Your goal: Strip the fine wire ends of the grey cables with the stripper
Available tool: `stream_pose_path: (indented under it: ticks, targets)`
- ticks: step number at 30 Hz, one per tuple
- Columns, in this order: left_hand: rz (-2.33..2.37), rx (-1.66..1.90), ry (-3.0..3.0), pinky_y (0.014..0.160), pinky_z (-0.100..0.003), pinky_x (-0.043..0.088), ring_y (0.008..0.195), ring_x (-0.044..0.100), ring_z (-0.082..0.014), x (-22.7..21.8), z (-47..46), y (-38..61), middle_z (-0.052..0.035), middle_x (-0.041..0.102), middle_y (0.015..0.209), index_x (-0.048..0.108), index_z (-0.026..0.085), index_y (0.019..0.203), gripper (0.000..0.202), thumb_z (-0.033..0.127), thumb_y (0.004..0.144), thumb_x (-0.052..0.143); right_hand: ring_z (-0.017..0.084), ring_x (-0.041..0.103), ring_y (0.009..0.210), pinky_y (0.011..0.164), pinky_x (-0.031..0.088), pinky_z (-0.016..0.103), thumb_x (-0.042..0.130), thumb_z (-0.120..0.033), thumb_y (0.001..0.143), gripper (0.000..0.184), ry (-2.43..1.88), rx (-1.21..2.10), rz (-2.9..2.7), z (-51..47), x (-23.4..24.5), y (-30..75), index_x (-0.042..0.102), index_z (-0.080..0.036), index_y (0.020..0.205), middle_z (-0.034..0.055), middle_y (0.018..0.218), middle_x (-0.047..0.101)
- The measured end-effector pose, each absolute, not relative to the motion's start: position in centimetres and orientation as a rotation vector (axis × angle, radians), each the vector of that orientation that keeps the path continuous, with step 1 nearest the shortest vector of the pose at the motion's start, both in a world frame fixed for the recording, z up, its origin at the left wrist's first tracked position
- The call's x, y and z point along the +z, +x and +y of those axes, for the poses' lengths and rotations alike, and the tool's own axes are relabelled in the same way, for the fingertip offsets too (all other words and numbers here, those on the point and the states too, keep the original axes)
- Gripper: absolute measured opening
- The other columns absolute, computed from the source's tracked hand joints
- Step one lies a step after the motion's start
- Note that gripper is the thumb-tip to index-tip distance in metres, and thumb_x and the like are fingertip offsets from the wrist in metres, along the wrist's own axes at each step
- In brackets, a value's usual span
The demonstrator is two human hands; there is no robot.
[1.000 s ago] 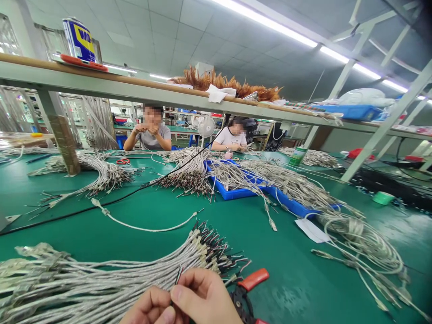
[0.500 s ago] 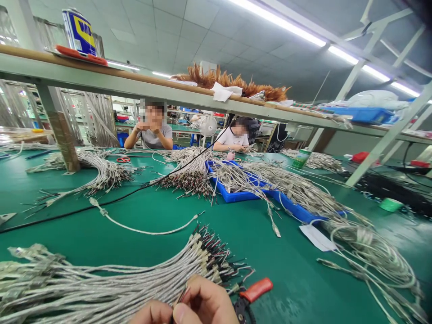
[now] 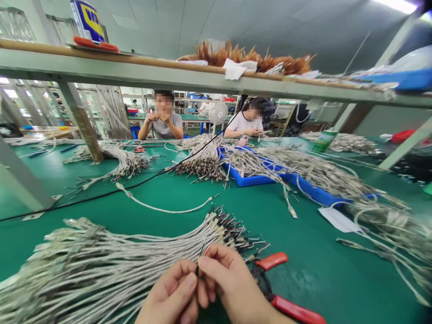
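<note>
My left hand (image 3: 172, 290) and my right hand (image 3: 229, 279) meet low in the picture, pinching a thin dark wire end (image 3: 201, 257) between their fingertips. The wire's cable is hidden by my fingers. Just beyond them lies a large bundle of braided grey cables (image 3: 101, 263), whose stripped, multicoloured wire ends fan out (image 3: 229, 229) near my fingers. To the right of my right hand rests a pair of red-handled wire cutters (image 3: 272, 261) on the green mat (image 3: 303, 270).
Further cable bundles (image 3: 202, 164) and a blue tray (image 3: 249, 181) lie across the mat. Two co-workers (image 3: 164, 119) (image 3: 245, 121) sit opposite, beyond a shelf (image 3: 168, 63) holding a can and feathers. Red scissors (image 3: 138, 149) and a desk fan (image 3: 218, 112) stand further back.
My hands have risen in the picture and show more fully, and the wire cutters appear whole. The whole scene has shifted as my head turned and tilted.
</note>
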State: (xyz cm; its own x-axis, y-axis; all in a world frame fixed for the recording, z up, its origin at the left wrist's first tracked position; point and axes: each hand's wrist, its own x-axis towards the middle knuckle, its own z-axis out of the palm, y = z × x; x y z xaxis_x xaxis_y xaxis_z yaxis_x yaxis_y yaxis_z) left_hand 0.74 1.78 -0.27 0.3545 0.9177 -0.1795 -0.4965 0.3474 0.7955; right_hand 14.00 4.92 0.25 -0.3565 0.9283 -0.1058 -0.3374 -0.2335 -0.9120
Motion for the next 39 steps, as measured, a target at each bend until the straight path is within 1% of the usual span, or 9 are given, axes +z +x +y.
stream_pose_path:
  ticks: [2, 5, 9, 13, 16, 25, 31, 36, 39]
  targets:
    - [0.74, 1.016, 0.732, 0.035, -0.015, 0.013, 0.037, 0.023, 0.0001, 0.2, 1.6, 0.6, 0.0011, 0.057, 0.062, 0.057, 0.014, 0.074, 0.045, 0.053, 0.069, 0.079, 0.009, 0.048, 0.043, 0.045, 0.031, 0.018, 0.068, -0.03, 0.076, 0.025, -0.863, 1.878, -0.994, 4.9, 0.9, 14.3, 0.052, -0.017, 0.062, -0.0055, 0.047, 0.048]
    - [0.798, 1.017, 0.745, 0.035, -0.015, 0.012, 0.039, 0.023, -0.0016, 0.4, 1.3, 0.4, 0.0023, 0.056, 0.06, 0.053, 0.016, 0.08, 0.042, 0.051, 0.073, 0.076, 0.008, 0.044, 0.042, 0.044, 0.031, 0.018, 0.068, -0.027, 0.074, 0.02, -0.864, 2.023, -0.986, 5.4, 1.6, 14.9, 0.054, -0.016, 0.063, -0.0056, 0.048, 0.047]
    - [0.898, 1.016, 0.808, 0.035, -0.016, 0.014, 0.038, 0.023, -0.0015, 0.3, 1.2, 0.6, 0.0026, 0.057, 0.06, 0.052, 0.016, 0.085, 0.042, 0.054, 0.078, 0.069, 0.008, 0.044, 0.043, 0.044, 0.035, 0.019, 0.074, -0.029, 0.07, 0.022, -0.949, 1.778, -1.223, 5.9, 1.9, 15.5, 0.058, -0.015, 0.067, -0.0041, 0.053, 0.053]
    - [0.994, 1.026, 0.859, 0.033, -0.016, 0.013, 0.033, 0.021, -0.001, 1.0, 1.2, 1.0, 0.0066, 0.052, 0.051, 0.053, 0.016, 0.09, 0.057, 0.067, 0.07, 0.068, 0.01, 0.046, 0.043, 0.044, 0.037, 0.021, 0.075, -0.033, 0.072, 0.023, -0.989, 1.641, -1.266, 5.5, 1.9, 15.3, 0.061, -0.015, 0.071, -0.0053, 0.05, 0.052]
    - [1.024, 1.025, 0.855, 0.032, -0.015, 0.013, 0.032, 0.021, -0.0008, 1.3, 1.2, 1.2, 0.007, 0.051, 0.048, 0.052, 0.016, 0.087, 0.06, 0.069, 0.066, 0.069, 0.01, 0.045, 0.042, 0.043, 0.036, 0.021, 0.076, -0.036, 0.073, 0.024, -0.989, 1.649, -1.215, 5.0, 1.8, 15.0, 0.062, -0.015, 0.073, -0.0056, 0.049, 0.051]
    - [0.934, 1.067, 0.777, 0.03, -0.012, 0.015, 0.031, 0.021, 0.0007, 1.0, 1.0, 1.4, 0.0053, 0.054, 0.052, 0.049, 0.016, 0.072, 0.052, 0.063, 0.069, 0.071, 0.009, 0.046, 0.042, 0.044, 0.036, 0.02, 0.076, -0.035, 0.075, 0.024, -0.981, 1.623, -1.178, 4.7, 1.9, 14.9, 0.062, -0.016, 0.071, -0.0057, 0.048, 0.051]
    - [0.936, 1.153, 0.784, 0.03, -0.012, 0.025, 0.031, 0.032, -0.0003, 0.5, 0.9, 1.6, 0.0034, 0.059, 0.058, 0.049, 0.016, 0.074, 0.047, 0.058, 0.075, 0.07, 0.01, 0.046, 0.044, 0.046, 0.037, 0.021, 0.075, -0.038, 0.078, 0.025, -0.982, 1.61, -1.141, 4.5, 1.6, 14.7, 0.061, -0.017, 0.073, -0.0062, 0.049, 0.05]
    - [0.895, 1.142, 0.813, 0.04, -0.016, 0.041, 0.046, 0.053, -0.007, 0.2, 1.2, 1.7, -0.0037, 0.065, 0.068, 0.051, 0.014, 0.074, 0.047, 0.055, 0.072, 0.074, 0.01, 0.044, 0.044, 0.045, 0.035, 0.02, 0.077, -0.04, 0.075, 0.031, -0.979, 1.622, -1.133, 4.4, 1.7, 14.4, 0.057, -0.017, 0.069, -0.0059, 0.047, 0.049]
    - [0.897, 1.115, 0.814, 0.04, -0.015, 0.039, 0.045, 0.051, -0.0063, 0.2, 1.2, 1.7, -0.0048, 0.066, 0.067, 0.052, 0.013, 0.073, 0.045, 0.052, 0.073, 0.074, 0.009, 0.042, 0.044, 0.044, 0.034, 0.019, 0.078, -0.04, 0.075, 0.032, -0.982, 1.627, -1.139, 4.4, 1.9, 14.5, 0.056, -0.016, 0.069, -0.0059, 0.048, 0.049]
